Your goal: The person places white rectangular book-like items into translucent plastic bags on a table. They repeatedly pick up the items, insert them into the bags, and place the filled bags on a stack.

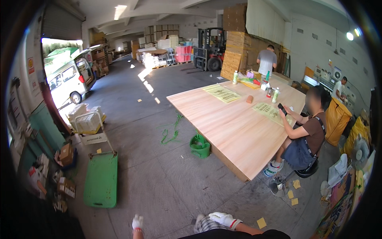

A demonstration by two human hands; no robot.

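My left hand (137,222), in a white knitted glove with a red cuff band, is at the lower edge, over the concrete floor. Its fingers point forward, look loosely apart, and hold nothing I can see. Farther right, my right hand (225,219), gloved the same way, lies flat with fingers stretched out. It rests against grey plaid cloth (209,225) that appears to be clothing over my leg. Beyond the hands stands a large wood-grain table (223,131), out of touch of either hand. Yellow printed sheets (222,94) and a reddish block (249,99) lie on it.
A green platform cart (101,179) and a loaded trolley (89,123) stand left. A green bucket (200,146) sits beside the table. A seated person (314,131) holds a phone (282,109) at the right. Farther back are a forklift (211,49) and a parked van (71,79).
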